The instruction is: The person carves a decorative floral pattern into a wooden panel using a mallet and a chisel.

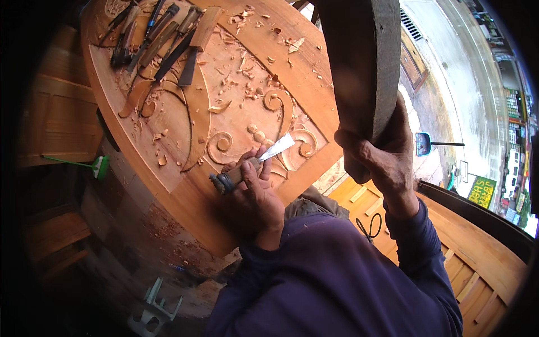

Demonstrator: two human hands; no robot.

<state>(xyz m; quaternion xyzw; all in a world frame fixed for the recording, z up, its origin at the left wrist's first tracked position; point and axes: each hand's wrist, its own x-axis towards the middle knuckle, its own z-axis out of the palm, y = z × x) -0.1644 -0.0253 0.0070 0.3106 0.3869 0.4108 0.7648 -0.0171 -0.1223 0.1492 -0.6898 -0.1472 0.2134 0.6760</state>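
In the head view, a carved wooden panel [174,168] spreads out before the person, bearing raised scrolls [276,101] and small round bosses [259,136]. The left hand [258,196] is over the panel's near part, its fingers closed around the short handle of a chisel [278,147], with the thumb laid along it; the bright, flared blade points away toward the panel's right-hand scrollwork. Whether the chisel touches the panel, I cannot tell. The right hand [387,157] is off the panel's right edge, thumb and fingers clasping the lower end of a thick, dark wooden block [368,62], which stands up and hides part of that edge. At the panel's far left corner lies a cluster of wooden-handled tools [196,56], side by side, some overlapping. Curled shavings [241,67] are scattered across the panel, thickest near its far side. Left of the panel is a green broom [100,167]; below its near edge, a pale green plastic stool [149,321]. Right of the panel are a black cable loop [369,227] and a bright street [460,67].
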